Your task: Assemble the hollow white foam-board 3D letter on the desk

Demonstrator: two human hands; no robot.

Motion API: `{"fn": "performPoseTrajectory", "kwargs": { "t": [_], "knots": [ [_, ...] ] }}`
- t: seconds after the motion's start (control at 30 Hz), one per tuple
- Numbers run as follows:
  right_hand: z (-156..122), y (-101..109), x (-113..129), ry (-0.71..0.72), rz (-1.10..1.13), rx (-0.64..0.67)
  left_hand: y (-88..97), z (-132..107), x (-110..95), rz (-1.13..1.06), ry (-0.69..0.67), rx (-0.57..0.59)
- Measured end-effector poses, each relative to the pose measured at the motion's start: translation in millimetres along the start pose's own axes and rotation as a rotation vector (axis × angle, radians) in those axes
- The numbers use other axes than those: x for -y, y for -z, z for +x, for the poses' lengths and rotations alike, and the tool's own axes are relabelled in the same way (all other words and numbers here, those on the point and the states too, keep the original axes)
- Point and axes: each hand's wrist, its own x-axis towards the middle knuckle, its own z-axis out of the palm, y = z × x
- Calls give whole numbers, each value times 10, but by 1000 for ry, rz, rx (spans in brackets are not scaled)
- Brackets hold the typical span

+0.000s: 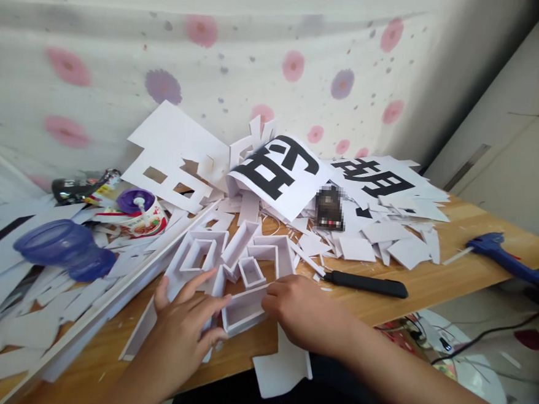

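A white foam-board structure (235,255) made of upright strips forming box-like cells lies on the wooden table (430,281). My left hand (182,325) rests on its near left part, fingers spread along the strips and thumb by a low rectangular cell (243,311). My right hand (297,305) is closed, pinching the right end of that cell's strip. A black-handled knife (368,284) lies just right of my right hand, untouched.
White offcuts and sheets with large black characters (276,168) pile up at the back. A purple plastic lid (63,246) and a cup with a purple top (137,208) sit left. A blue glue gun (501,252) lies far right near the table's edge.
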Motion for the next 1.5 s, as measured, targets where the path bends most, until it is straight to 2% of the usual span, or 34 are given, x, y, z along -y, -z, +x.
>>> {"fn": "performPoseTrajectory", "kwargs": {
  "t": [0.2, 0.67, 0.87, 1.5],
  "knots": [
    [4, -18, 0, 0, 19, -6, 56, 18, -65, -30, 54, 65],
    [-11, 16, 3, -10, 6, 17, 85, 37, -75, -63, 62, 60],
    [-18, 20, -10, -31, 5, 38, 162, 84, -146, -106, 103, 147],
    [-11, -4, -16, -32, -19, 48, 191, 108, -205, -145, 140, 151]
  ]
}}
